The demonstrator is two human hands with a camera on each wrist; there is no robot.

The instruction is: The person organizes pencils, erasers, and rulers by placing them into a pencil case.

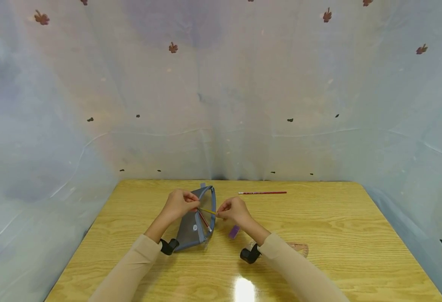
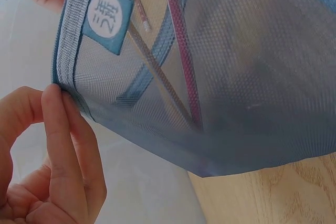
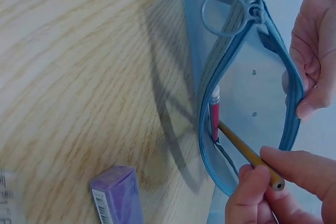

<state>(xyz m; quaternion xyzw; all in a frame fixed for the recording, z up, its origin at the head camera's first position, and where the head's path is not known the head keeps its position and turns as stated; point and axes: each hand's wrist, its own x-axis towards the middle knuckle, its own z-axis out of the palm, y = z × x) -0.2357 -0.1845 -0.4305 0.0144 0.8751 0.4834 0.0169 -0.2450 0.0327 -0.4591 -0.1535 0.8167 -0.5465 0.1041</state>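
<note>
A blue-grey mesh pencil case lies on the table with its zipped mouth spread apart. My left hand pinches the edge of that mouth, its thumb and fingers on the zip band. Between the thumb and fingertips of my right hand is a yellow pencil, held near one end; its other part reaches inside the case. A red pencil with a white eraser tip shows inside, behind the mesh. The right wrist view shows a ring pull hanging at the mouth's corner.
On the table, a red pencil lies toward the back. A small purple barcoded block sits below my right hand. Near my right wrist lies a clear orange set square, partly covered by the arm. Pale sheeting hangs behind.
</note>
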